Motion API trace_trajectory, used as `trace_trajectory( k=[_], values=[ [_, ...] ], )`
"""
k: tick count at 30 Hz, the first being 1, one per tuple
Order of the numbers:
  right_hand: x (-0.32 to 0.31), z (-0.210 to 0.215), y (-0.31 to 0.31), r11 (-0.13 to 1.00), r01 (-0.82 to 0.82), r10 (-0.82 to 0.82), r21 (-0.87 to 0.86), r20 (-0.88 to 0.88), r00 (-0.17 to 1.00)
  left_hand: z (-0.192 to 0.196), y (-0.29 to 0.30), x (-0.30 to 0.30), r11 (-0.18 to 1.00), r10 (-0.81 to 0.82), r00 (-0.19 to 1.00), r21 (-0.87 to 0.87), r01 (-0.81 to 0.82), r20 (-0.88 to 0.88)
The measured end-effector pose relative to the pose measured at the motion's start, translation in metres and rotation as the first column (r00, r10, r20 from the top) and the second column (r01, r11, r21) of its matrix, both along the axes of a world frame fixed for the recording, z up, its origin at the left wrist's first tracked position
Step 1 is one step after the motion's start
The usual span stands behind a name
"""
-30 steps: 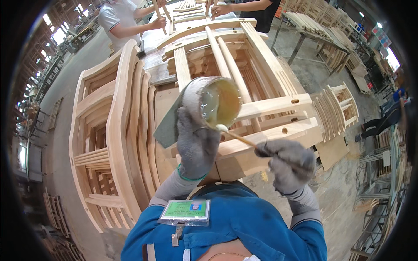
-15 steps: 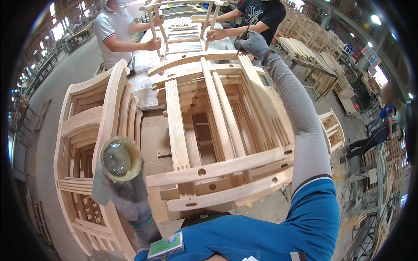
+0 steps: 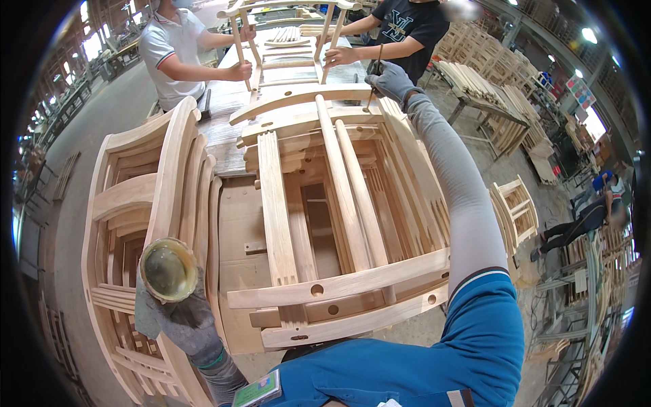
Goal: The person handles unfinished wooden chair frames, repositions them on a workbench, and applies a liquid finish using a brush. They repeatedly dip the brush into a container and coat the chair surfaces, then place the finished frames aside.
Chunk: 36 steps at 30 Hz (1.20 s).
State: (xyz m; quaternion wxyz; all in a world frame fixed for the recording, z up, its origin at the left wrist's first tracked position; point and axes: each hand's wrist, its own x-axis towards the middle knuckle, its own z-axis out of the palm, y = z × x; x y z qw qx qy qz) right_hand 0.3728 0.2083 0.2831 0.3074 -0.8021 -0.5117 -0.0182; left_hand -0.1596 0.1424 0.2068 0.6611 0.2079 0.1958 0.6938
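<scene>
My left hand, in a grey glove, is closed around a round cup with a crusted rim and a cloudy, glossy liquid inside. It is held low, beside a stack of wooden chair frames. At the far right corner of a pile of pale wooden frames, my gloved right hand pinches a thin stick. The stick's lower end meets the far curved rail; whether it sits in a hole there is too small to tell. Two loose-looking round-edged bars lie lengthwise across the pile.
Beyond the pile, two people hold an upright wooden frame over a wrapped table. Cardboard lies under the pile. A rack of wooden parts stands at the right, with a small frame nearer. Another person is at far right.
My left hand and the cup have moved lower and slightly left. My right hand has shifted a little nearer, and the stick now stands more upright against the far rail.
</scene>
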Motion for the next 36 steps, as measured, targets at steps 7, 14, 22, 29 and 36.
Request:
trace_trajectory(
  k=[7,14,22,29,36],
  values=[
    [0.018,-0.002,-0.014,0.988,-0.117,0.135,0.099,-0.204,0.97,-0.005,0.001,0.009,0.998,0.025,0.989,0.054,-0.018,-0.143],
    [-0.01,0.001,-0.003,0.995,-0.089,0.1,0.051,-0.257,0.961,-0.004,-0.003,0.004,0.985,0.055,0.979,0.169,-0.021,-0.198],
    [-0.001,0.021,-0.075,0.977,-0.043,0.075,0.21,-0.148,0.986,0.002,-0.003,0.012,0.954,-0.299,0.928,0.064,0.292,0.224],
    [-0.252,0.063,-0.175,0.758,-0.343,0.623,0.555,-0.461,0.632,-0.009,-0.015,0.014,0.86,-0.508,0.846,0.147,0.488,0.164],
    [-0.36,0.017,-0.244,0.726,-0.347,0.619,0.593,-0.345,0.705,0.011,-0.055,0.028,0.764,-0.558,0.83,0.374,0.525,-0.025]
  ],
)
